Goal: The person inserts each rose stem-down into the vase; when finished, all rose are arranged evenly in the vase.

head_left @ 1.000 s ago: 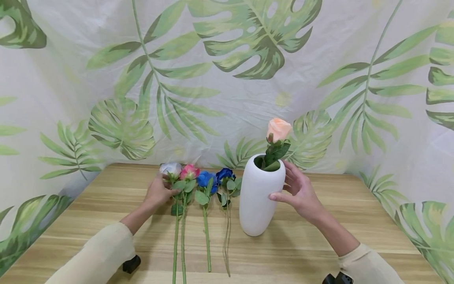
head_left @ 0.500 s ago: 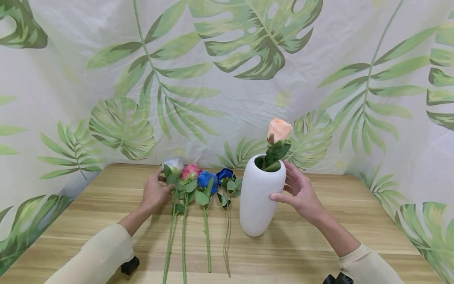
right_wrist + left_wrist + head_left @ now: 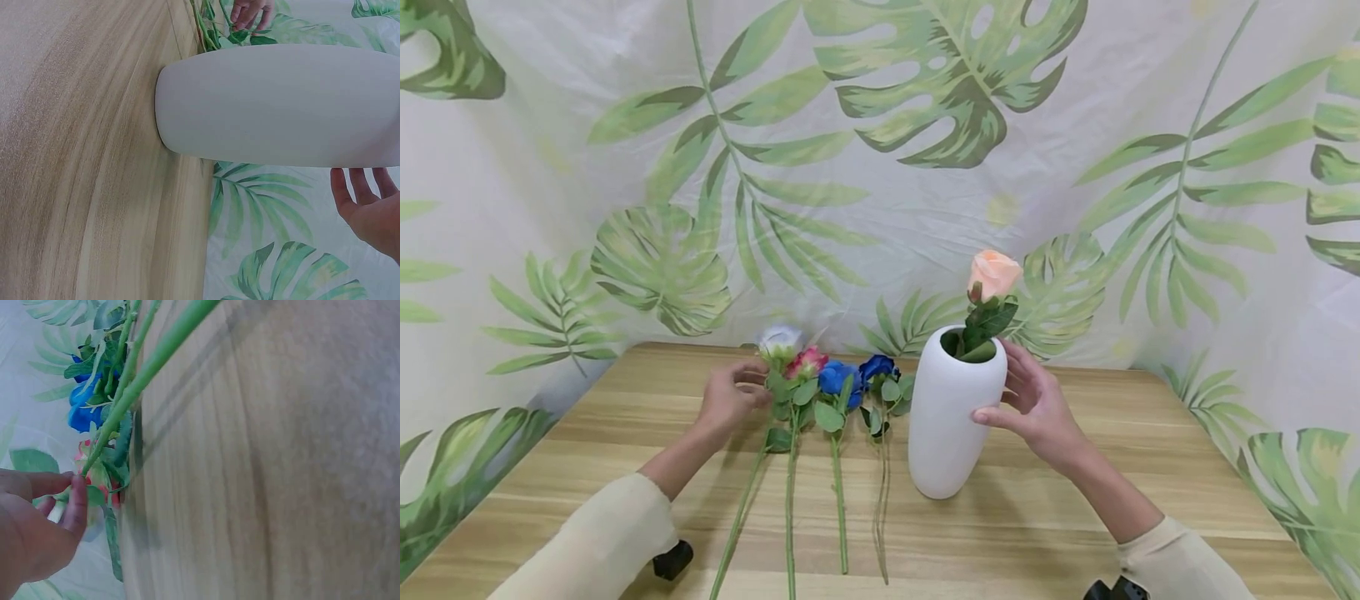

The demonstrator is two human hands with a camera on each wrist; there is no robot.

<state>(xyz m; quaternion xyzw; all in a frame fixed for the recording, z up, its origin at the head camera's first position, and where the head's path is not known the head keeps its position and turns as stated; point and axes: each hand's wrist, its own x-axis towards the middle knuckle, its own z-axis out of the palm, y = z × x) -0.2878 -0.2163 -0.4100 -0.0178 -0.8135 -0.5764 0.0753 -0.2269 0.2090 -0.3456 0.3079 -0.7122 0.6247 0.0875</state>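
A person in cream sleeves [image 3: 598, 533] works with bare hands at a wood-grain table [image 3: 1000, 554]. The left hand [image 3: 726, 404] pinches a white rose [image 3: 780, 342] by its green stem, thumb and finger meeting just below the bloom. The white rose is at the left end of a row of flowers near the far edge of the table; its stem slants down to the left, toward the person, and in the left wrist view a shadow falls on the wood beside it.

Just right of the white bloom, and partly overlapped by it, is a pink rose [image 3: 807, 364]. Next come a bright blue rose [image 3: 840, 379] and a dark blue rose [image 3: 877, 367], both lying on the table with their stems toward the person.

Right of the row, a tall white vase [image 3: 951, 425] stands on the table. The right hand [image 3: 1037, 408] holds it by its right side near the top, thumb on the front and fingers reaching around behind. One peach rose [image 3: 994, 273] stands in the vase, its bloom and dark leaves above the rim, leaning right.

Black devices [image 3: 672, 560] sit at both wrists. Behind the table hangs a pale cloth [image 3: 925, 242] printed with large green leaves.
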